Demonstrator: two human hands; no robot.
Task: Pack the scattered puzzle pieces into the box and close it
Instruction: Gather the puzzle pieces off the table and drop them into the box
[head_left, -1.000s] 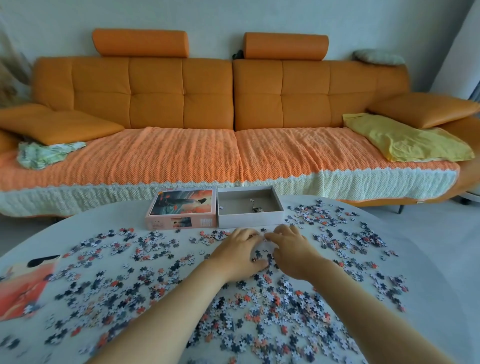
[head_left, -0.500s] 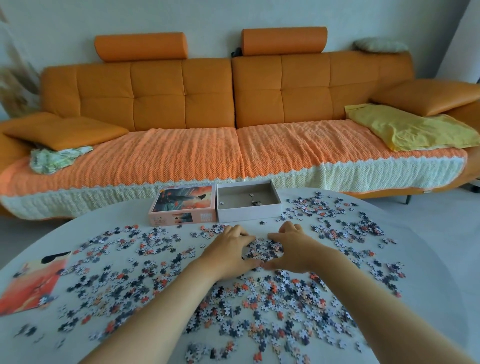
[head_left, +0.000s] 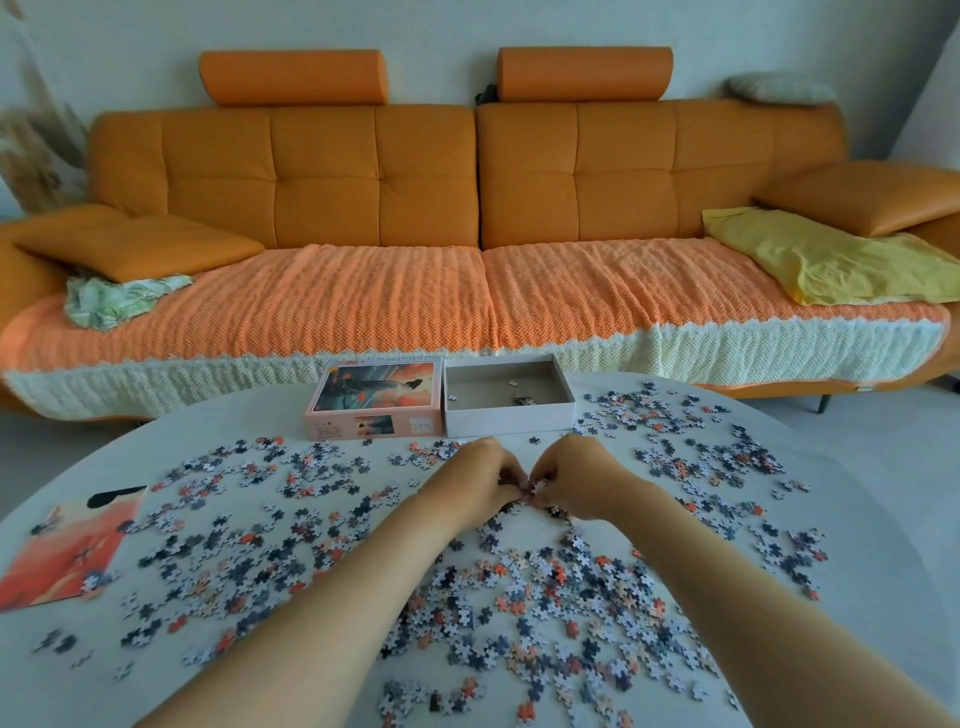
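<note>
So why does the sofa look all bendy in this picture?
In the head view the wide-angle lens bows the sofa and the table edge; soft even light, hardly any shadows; the left hand and right hand look slightly blurred.

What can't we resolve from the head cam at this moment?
- How many puzzle pieces are scooped: covered by the curled left hand and right hand.
- Print on the lid: too small.
- Count of pieces inside the box tray: near wall hides part of the floor.
- Picture sheet and near pieces: cut by the left and bottom edges.
</note>
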